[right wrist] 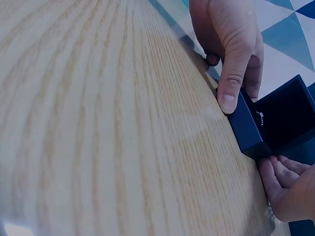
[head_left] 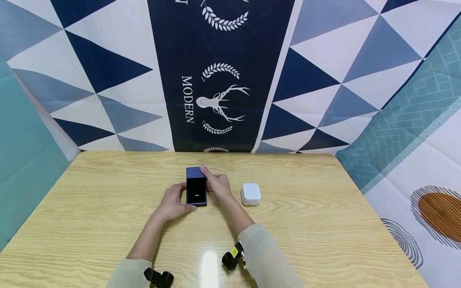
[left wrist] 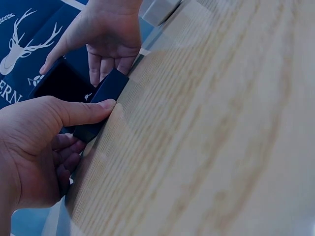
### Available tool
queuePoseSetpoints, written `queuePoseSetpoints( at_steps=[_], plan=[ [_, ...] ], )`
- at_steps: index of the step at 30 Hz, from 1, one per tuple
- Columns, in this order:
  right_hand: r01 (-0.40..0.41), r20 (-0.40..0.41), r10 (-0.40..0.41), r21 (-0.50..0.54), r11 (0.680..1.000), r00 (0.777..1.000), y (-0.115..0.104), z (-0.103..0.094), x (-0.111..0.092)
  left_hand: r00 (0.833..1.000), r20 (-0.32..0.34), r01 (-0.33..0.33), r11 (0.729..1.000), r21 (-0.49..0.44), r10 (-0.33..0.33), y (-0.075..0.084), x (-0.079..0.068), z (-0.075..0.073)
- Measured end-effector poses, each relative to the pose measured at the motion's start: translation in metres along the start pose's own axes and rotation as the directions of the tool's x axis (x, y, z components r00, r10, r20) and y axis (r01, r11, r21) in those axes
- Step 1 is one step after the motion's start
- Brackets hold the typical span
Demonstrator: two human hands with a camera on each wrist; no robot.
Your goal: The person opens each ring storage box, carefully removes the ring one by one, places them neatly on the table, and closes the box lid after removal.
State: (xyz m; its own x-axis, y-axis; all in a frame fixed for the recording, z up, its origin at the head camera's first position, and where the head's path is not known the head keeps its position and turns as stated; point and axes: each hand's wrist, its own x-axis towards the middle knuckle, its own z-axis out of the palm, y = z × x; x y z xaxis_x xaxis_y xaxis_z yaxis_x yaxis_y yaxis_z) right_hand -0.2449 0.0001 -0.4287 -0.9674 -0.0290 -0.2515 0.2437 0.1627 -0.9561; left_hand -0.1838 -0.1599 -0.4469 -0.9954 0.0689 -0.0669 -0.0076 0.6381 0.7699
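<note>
Steadying, by two hands: one ring box (head_left: 196, 185), dark blue, lid (head_left: 194, 171) raised, on the tabletop (head_left: 108, 224) between them. Left hand (head_left: 172, 204): gripping the base, thumb across its front, fingers along its left side. Right hand (head_left: 218, 185): holding the other side, thumb up on the lid, fingers against the base. Ring (head_left: 197, 195), one, seated inside, just beyond the left thumb. White case (head_left: 250, 194), near the right hand, untouched. Step, as judged: managing the lid. Next move: calls for a firm left grip and gentle right-thumb control.
</note>
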Motion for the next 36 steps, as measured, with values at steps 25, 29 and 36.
queuePoseSetpoints(
  at_steps=[25, 29, 36],
  plan=[
    [-0.008, -0.012, 0.009, 0.036, 0.999, 1.0, 0.0001, 0.0015, 0.0004, 1.0, 0.014, -0.002, 1.0, 0.013, 0.001, 0.001, -0.0007, -0.0028],
    [-0.013, -0.004, 0.013, 0.047, 0.999, 1.0, -0.0001, 0.0014, -0.0002, 1.0, 0.018, 0.003, 1.0, 0.014, -0.003, -0.0001, -0.001, -0.0028],
    [-0.003, 0.002, 0.002, 0.072, 0.997, 1.0, -0.0012, -0.0005, -0.0026, 1.0, 0.018, -0.005, 1.0, 0.0, 0.005, 0.0001, -0.0011, -0.0023]
  ],
)
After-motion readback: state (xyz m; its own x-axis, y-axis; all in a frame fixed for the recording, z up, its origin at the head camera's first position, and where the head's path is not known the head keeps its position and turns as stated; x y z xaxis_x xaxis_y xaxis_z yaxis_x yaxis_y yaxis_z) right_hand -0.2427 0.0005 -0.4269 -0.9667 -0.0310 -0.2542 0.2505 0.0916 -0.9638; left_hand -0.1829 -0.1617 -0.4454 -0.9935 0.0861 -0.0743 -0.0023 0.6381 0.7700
